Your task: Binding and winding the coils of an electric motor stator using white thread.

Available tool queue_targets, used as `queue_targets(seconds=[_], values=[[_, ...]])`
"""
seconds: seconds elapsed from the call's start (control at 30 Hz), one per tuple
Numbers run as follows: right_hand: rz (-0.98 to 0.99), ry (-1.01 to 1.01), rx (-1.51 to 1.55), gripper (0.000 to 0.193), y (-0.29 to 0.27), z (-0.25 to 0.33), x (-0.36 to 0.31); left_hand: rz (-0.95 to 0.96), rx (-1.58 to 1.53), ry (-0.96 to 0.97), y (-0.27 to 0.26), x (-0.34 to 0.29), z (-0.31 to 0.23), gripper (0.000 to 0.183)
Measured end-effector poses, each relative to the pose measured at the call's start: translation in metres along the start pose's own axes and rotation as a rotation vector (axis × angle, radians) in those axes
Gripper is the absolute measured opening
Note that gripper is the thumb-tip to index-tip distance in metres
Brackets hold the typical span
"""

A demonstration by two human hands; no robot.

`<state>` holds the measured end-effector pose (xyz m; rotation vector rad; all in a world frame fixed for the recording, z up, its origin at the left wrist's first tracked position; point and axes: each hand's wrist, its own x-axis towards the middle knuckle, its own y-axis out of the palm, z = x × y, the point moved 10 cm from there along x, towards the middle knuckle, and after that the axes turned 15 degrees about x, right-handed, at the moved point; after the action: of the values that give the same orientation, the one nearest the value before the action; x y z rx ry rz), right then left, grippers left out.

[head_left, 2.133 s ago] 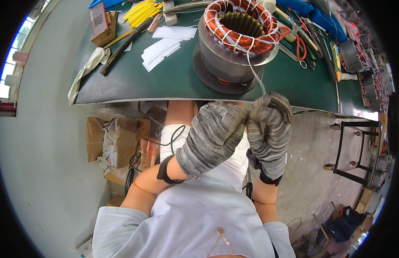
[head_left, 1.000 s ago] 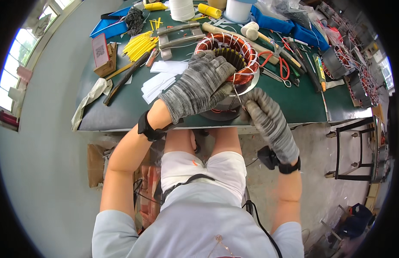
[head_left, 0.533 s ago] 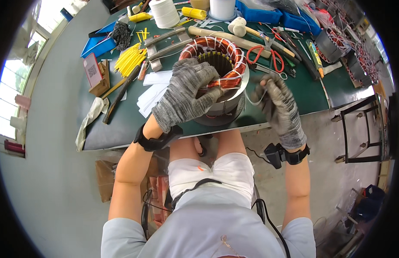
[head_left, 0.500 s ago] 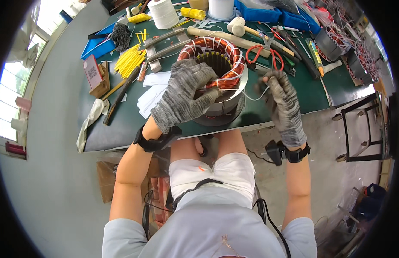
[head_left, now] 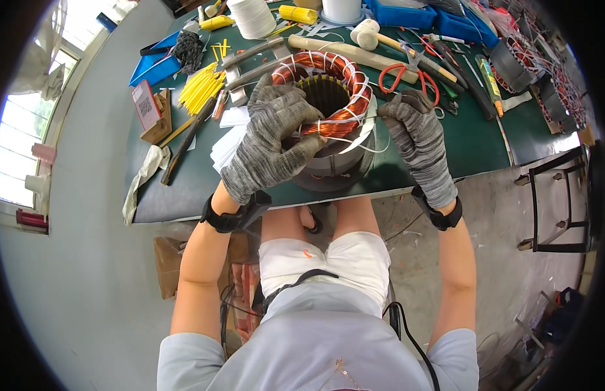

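Note:
A motor stator (head_left: pixel 328 163) stands upright near the table's front edge, its ring of copper winding (head_left: pixel 358 107) on top bound with white cord. My left hand (head_left: pixel 276 130), in a grey knit glove, is closed over the winding's left side, fingers toward the bore and thumb at the front. To the right of the ring, my gloved right hand (head_left: pixel 413 127) is closed in a pinch. A loop of white cord (head_left: pixel 374 151) runs from the winding up toward its fingers, and a thin straight line spans from them to the coil. The fingertips' exact hold is partly hidden.
Red-handled scissors (head_left: pixel 393 79), a mallet (head_left: pixel 365 36) and a wooden bar (head_left: pixel 348 55) lie behind the stator. Yellow strips (head_left: pixel 201 91), white paper pieces (head_left: pixel 227 146) and a dark stick (head_left: pixel 185 143) are at left. More wound stators (head_left: pixel 507 62) sit at far right.
My right hand has moved left and slightly up, closer to the winding, and the cord's loop has shifted with it. My left hand stays on the winding. The whole view has shifted slightly.

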<state>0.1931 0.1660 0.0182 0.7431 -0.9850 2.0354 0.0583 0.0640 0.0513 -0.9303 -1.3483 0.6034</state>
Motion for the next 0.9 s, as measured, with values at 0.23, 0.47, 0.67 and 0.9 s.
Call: queue_targets(seconds=[0.23,0.47,0.67,0.9], values=[[-0.285,0.474,0.409,0.025,0.01,-0.008,-0.009,0.026,-0.091,-0.082,0.004,-0.005,0.006,0.026],[0.016,-0.054,-0.161,0.031,0.035,0.05,0.032,-0.046,-0.095,-0.093,0.004,-0.002,0.002,0.023],[-0.041,-0.23,0.322,0.019,0.054,0.087,-0.015,-0.091,-0.153,-0.135,0.004,-0.006,0.005,0.025],[-0.677,0.361,1.38,0.017,0.021,0.027,-0.049,-0.125,-0.104,-0.183,0.003,-0.005,0.002,0.023]])
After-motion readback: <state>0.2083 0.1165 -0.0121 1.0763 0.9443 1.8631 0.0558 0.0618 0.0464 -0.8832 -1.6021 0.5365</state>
